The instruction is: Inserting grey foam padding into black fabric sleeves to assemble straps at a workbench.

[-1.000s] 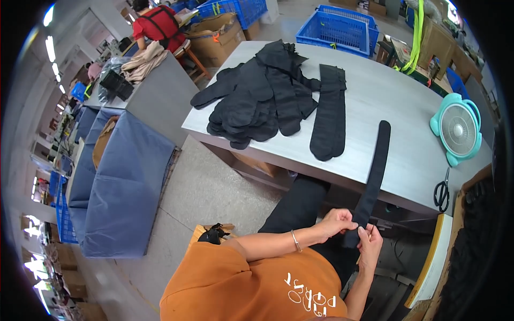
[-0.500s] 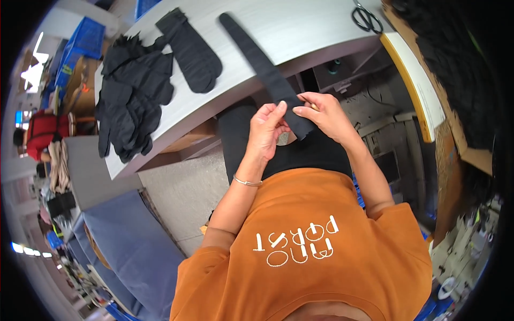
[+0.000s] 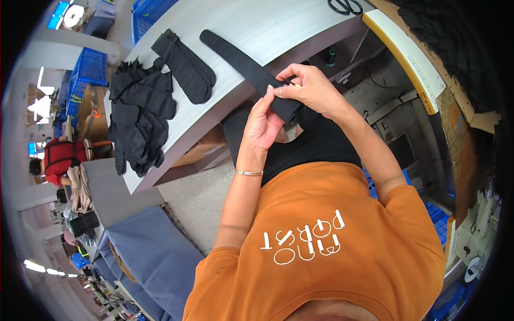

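Your left hand (image 3: 263,125) and right hand (image 3: 315,92) are together, pinching the strip (image 3: 235,57) just off the near edge of the tabletop (image 3: 257,27). From these 2 hands, its long axis runs forward-left across that edge; neither hand is clearly nearer.

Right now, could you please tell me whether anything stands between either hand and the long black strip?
Nothing visible does: the left hand and right hand both meet the black strip directly. The nearest black pieces lie apart from it, farther left on the table.
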A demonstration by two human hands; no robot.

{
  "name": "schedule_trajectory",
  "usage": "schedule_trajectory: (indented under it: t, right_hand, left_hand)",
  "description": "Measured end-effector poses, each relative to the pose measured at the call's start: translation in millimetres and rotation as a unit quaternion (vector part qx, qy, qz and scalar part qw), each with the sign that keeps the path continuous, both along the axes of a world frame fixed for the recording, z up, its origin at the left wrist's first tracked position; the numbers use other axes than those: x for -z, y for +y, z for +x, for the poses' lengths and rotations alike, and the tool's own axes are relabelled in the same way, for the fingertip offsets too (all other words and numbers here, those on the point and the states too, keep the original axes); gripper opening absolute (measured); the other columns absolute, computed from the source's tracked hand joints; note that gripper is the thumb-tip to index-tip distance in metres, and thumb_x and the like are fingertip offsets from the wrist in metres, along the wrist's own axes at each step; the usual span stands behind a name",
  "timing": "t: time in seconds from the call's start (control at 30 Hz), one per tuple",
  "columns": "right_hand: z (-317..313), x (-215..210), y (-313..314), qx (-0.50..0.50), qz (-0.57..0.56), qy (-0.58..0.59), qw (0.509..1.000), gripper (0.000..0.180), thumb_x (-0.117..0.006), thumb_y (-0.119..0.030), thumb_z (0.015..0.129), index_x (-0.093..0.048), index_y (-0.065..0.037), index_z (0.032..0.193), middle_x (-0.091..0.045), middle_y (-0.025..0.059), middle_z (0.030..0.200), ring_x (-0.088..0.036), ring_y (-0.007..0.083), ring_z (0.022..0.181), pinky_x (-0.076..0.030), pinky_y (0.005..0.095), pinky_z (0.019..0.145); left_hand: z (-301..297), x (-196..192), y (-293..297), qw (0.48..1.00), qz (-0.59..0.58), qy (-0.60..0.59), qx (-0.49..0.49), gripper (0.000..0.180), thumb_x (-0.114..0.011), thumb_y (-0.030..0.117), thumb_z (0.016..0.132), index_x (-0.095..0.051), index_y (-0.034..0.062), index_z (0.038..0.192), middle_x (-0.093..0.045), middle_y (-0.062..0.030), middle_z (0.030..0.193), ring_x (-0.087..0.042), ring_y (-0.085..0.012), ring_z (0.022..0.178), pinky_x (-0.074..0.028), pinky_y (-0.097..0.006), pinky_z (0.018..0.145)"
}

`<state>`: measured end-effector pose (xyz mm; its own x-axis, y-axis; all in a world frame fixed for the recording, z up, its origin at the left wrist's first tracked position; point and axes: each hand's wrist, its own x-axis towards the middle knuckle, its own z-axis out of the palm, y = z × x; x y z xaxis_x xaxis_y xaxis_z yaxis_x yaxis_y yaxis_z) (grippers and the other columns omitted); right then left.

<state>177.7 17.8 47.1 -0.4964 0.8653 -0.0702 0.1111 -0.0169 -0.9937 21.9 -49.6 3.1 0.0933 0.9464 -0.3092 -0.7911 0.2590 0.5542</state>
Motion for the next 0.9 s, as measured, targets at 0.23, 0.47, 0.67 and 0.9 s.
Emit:
schedule_trajectory:
  t: [0.23, 0.47, 0.67, 0.9]
  right_hand:
    - [8, -32, -31, 0.149, 0.081, 0.098, 0.981, 0.021, -0.069, -0.017, 0.09, -0.068, 0.003, 0.096, -0.063, 0.0011, 0.067, -0.055, 0.0054, 0.061, -0.043, 0.0232, 0.054]
    - [6, -22, -59, 0.177, 0.286, -0.037, 0.941, 0.023, -0.078, -0.011, 0.079, -0.065, -0.003, 0.097, -0.062, 0.0052, 0.086, -0.06, 0.0164, 0.063, -0.046, 0.0255, 0.053]
    - [-10, -6, -55, 0.223, 0.309, -0.08, 0.921, 0.028, -0.078, -0.012, 0.08, -0.061, -0.001, 0.099, -0.06, 0.0079, 0.086, -0.057, 0.0202, 0.06, -0.045, 0.0289, 0.052]
    - [-3, 12, -48, 0.276, 0.178, -0.028, 0.944, 0.019, -0.074, -0.004, 0.086, -0.059, 0.006, 0.091, -0.053, 0.003, 0.085, -0.044, 0.0047, 0.064, -0.037, 0.0219, 0.054]
  left_hand:
    - [-5, -16, 17, 0.992, -0.035, -0.123, -0.01, 0.031, -0.064, 0.031, 0.097, -0.064, 0.0035, 0.111, -0.072, -0.007, 0.094, -0.068, -0.0164, 0.081, -0.055, -0.026, 0.064]
    - [8, -19, 33, 0.996, -0.002, -0.09, -0.008, 0.042, -0.065, 0.042, 0.095, -0.06, 0.0082, 0.119, -0.068, -0.0039, 0.101, -0.065, -0.0199, 0.092, -0.054, -0.038, 0.084]
    - [11, -24, 43, 0.998, 0.031, -0.061, -0.014, 0.046, -0.065, 0.044, 0.094, -0.058, 0.0075, 0.12, -0.066, -0.0045, 0.098, -0.064, -0.0182, 0.088, -0.055, -0.037, 0.08]
    - [39, -13, 42, 0.994, 0.082, -0.045, -0.062, 0.036, -0.059, 0.035, 0.1, -0.061, 0.0032, 0.117, -0.066, -0.0056, 0.107, -0.063, -0.0169, 0.099, -0.051, -0.033, 0.091]
